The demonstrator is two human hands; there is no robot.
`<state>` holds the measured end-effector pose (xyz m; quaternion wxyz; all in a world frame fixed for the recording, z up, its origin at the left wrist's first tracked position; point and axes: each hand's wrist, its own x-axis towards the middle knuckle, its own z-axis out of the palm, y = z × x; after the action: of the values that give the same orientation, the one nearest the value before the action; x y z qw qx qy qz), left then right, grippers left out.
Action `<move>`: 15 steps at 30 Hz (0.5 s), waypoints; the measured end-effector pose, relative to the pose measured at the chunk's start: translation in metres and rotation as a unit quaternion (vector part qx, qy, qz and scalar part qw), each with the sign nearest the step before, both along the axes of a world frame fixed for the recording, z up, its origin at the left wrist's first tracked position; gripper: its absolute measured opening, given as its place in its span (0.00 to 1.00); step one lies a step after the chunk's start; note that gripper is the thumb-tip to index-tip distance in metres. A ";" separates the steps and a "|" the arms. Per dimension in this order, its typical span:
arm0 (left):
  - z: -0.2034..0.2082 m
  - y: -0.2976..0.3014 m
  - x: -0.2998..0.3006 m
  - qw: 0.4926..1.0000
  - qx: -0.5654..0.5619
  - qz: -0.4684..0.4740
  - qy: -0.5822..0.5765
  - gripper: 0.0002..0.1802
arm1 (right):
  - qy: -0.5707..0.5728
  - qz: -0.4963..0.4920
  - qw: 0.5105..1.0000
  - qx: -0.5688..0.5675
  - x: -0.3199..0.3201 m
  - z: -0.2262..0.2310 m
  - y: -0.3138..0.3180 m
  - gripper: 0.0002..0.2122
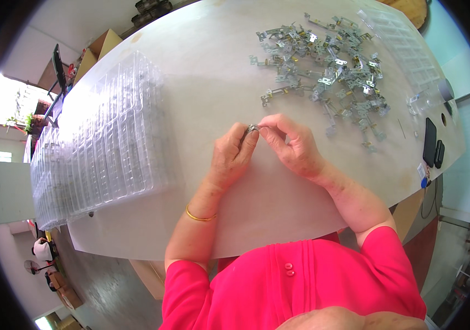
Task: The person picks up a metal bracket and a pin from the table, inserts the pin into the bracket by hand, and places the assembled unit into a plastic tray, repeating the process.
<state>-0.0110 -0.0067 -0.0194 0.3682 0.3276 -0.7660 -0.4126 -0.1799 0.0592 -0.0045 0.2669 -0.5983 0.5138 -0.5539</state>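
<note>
Over the middle of the table, my left hand (230, 154) pinches a small metal bracket (252, 128) between thumb and fingers. My right hand (294, 144) meets it there, thumb and forefinger pressed together at the bracket's right end. Most of the bracket is hidden by my fingers. Beyond my right hand spreads a loose pile of silvery metal brackets (334, 66), some with brass-coloured parts. A few lie apart at the pile's edges.
Tall stacks of clear plastic trays (108, 126) stand at the table's left. Another clear tray (400, 47) lies at the far right, near a clear bottle (430, 96). A black phone (429, 142) and a small black case (439, 154) rest by the right edge of the white table (202, 71).
</note>
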 end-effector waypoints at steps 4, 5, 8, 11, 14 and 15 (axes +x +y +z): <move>0.003 0.002 -0.001 0.999 -0.030 -0.001 -0.029 0.11 | 0.072 -0.025 0.994 -0.076 -0.004 -0.003 -0.004 0.04; 0.002 0.002 -0.002 0.999 -0.030 -0.001 -0.029 0.11 | 0.062 -0.031 0.995 -0.077 -0.004 -0.002 -0.004 0.04; 0.000 0.004 -0.003 0.990 -0.132 -0.042 -0.039 0.13 | 0.032 -0.056 0.994 -0.086 -0.004 0.004 -0.005 0.03; 0.005 0.009 -0.005 0.999 0.016 -0.037 0.022 0.12 | -0.072 -0.067 0.995 -0.031 -0.006 0.002 -0.004 0.02; 0.018 0.000 0.002 0.933 0.339 -0.040 0.118 0.17 | -0.164 -0.045 0.984 0.060 -0.006 0.002 -0.003 0.03; 0.016 -0.002 0.004 0.933 0.338 -0.040 0.118 0.17 | -0.171 -0.030 0.981 0.090 -0.005 0.002 -0.003 0.03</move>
<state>-0.0069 -0.0092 -0.0033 0.3061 0.3511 -0.5448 -0.6973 -0.1847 0.0561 -0.0024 0.3867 -0.4523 0.5263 -0.6073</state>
